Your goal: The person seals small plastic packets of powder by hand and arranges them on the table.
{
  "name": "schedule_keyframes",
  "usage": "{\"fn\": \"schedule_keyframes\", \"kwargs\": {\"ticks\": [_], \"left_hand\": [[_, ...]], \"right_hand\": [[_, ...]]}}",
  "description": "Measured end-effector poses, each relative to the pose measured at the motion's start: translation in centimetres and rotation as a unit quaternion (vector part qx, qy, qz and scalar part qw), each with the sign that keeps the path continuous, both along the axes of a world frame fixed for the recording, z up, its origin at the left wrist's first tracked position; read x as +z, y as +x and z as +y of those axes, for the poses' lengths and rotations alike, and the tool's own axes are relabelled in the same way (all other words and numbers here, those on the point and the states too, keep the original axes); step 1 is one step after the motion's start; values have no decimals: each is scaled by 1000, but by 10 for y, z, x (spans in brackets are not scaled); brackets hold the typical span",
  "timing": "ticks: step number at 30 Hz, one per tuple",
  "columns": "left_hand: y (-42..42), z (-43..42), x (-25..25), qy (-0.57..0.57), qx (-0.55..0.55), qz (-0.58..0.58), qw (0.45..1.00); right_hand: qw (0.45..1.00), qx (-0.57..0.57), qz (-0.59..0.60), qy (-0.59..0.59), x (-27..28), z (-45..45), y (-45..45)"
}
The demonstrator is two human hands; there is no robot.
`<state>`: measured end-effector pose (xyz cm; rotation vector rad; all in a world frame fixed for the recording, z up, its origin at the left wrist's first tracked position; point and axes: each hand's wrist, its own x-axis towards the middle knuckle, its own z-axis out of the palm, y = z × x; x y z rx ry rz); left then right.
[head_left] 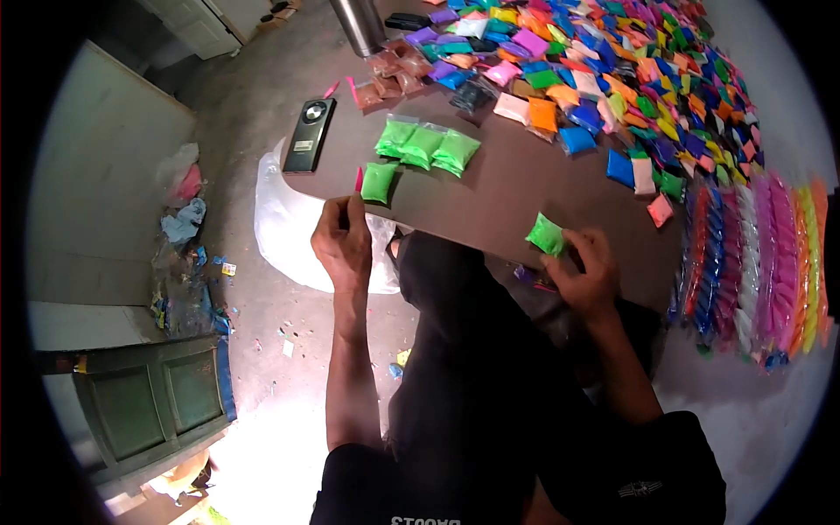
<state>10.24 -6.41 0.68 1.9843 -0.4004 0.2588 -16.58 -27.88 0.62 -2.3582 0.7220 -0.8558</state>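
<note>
Between the thumb and fingers of my right hand [588, 269] is a small green packet [546, 234], held just over the table's front edge. My left hand [343, 234] is closed at the front edge, pinching a small pink strip [359, 180] that points upward. Right beside that strip lies a single green packet [378, 183]. Behind it, several more green packets [426, 144] sit in an overlapping row on the brown table [490, 194].
A dark phone [310, 136] lies at the table's left end. Brown packets [385, 74] and a metal bottle [358, 26] stand farther back. A large pile of coloured packets [604, 79] covers the back right, with bundled coloured strips [752, 262] at the far right.
</note>
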Motion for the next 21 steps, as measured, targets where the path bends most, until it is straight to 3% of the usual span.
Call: {"fn": "schedule_keyframes", "kwargs": {"ticks": [2,5,9,14,21], "left_hand": [[22,6,-3,-17,12,17,1000],[43,10,-14,-36,2,26,999],[58,3,-18,49,-11,-59,997],[86,-16,-23,96,-35,-75,992],[100,-28,-41,101,3,-130,986]], "right_hand": [[997,27,25,-66,3,2,3],[995,39,59,-67,1,-2,6],[987,82,85,-110,4,-7,16],[968,190,109,-122,17,11,65],[959,258,46,-112,10,34,145]]}}
